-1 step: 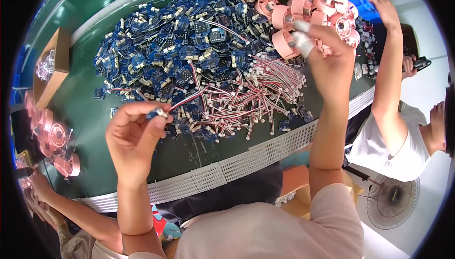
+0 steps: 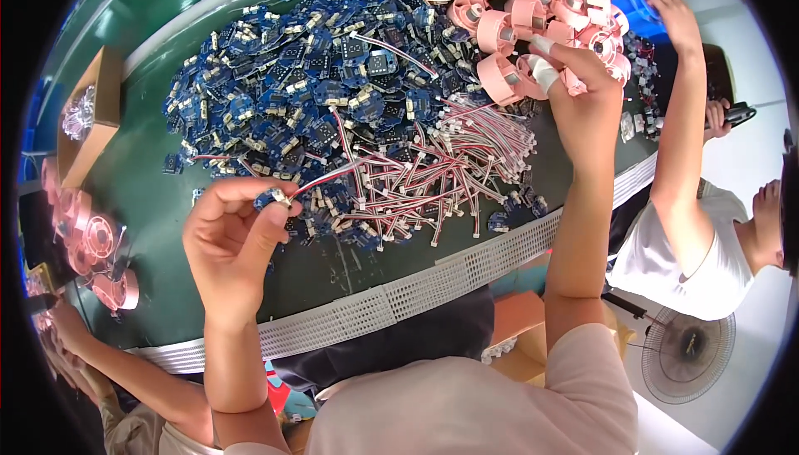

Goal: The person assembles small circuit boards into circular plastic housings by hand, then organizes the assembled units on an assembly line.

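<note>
My left hand (image 2: 237, 234) is raised over the green work surface, pinching a small blue circuit board (image 2: 268, 198) between thumb and fingertips. A red, white and black wire lead (image 2: 329, 176) runs from the board's white connector towards the cable pile. My right hand (image 2: 574, 76) is at the heap of pink plastic housings (image 2: 499, 79), its thumb and forefinger apart beside them. White coverings show on two of its fingers. The other fingertips are partly hidden, and no housing is seen lifted.
A broad pile of blue circuit boards (image 2: 316, 64) borders a heap of wire leads (image 2: 445, 172). A white perforated strip (image 2: 391, 309) edges the surface. Left are a cardboard box (image 2: 100, 114) and more pink housings (image 2: 96, 238). A co-worker's arm (image 2: 678, 122) reaches a blue bin (image 2: 637, 5); another person's arm (image 2: 137, 376) is lower left.
My right hand has shifted slightly to the right, uncovering more of the pink housings, which have stayed put. My left hand has barely moved, still holding the board.
</note>
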The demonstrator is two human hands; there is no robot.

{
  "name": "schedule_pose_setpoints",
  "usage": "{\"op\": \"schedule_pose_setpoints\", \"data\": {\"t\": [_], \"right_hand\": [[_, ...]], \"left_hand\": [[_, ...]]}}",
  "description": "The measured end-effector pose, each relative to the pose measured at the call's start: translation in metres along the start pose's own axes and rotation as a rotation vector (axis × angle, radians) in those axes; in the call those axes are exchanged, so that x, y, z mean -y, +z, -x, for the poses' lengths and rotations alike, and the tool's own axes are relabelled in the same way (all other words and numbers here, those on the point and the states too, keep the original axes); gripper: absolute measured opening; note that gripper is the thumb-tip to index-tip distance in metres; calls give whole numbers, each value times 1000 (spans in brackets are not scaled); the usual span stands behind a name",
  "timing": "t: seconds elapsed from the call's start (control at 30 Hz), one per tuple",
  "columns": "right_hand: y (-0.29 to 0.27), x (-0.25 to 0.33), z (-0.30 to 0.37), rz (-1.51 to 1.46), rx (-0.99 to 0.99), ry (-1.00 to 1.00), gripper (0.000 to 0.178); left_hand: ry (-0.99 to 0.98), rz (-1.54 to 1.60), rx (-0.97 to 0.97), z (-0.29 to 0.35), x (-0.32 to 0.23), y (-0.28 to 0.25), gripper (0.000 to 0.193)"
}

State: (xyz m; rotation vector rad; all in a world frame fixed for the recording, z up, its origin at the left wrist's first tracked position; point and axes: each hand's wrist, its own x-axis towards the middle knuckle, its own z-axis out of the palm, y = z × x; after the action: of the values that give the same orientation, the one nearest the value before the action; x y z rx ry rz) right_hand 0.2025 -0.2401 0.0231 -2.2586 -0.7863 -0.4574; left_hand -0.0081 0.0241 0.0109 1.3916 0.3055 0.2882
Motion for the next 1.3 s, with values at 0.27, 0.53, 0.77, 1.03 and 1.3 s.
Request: {"op": "schedule_pose_setpoints", "data": {"t": [0.27, 0.53, 0.77, 1.03, 1.3], "right_hand": [[10, -21, -12, 66, 100, -39, 20], [24, 79, 7, -368, 102, -303, 13], [69, 120, 31, -244, 331, -382, 21], [74, 130, 33, -306, 295, -352, 19], [82, 138, 47, -132, 101, -433, 23]], "left_hand": [[19, 70, 1, 0, 11, 0, 21], [-34, 171, -14, 1, 11, 13, 23], [20, 163, -3, -1, 13, 12, 17], [85, 154, 34, 1, 10, 7, 18], [298, -184, -109, 4, 10, 16, 20]]}}
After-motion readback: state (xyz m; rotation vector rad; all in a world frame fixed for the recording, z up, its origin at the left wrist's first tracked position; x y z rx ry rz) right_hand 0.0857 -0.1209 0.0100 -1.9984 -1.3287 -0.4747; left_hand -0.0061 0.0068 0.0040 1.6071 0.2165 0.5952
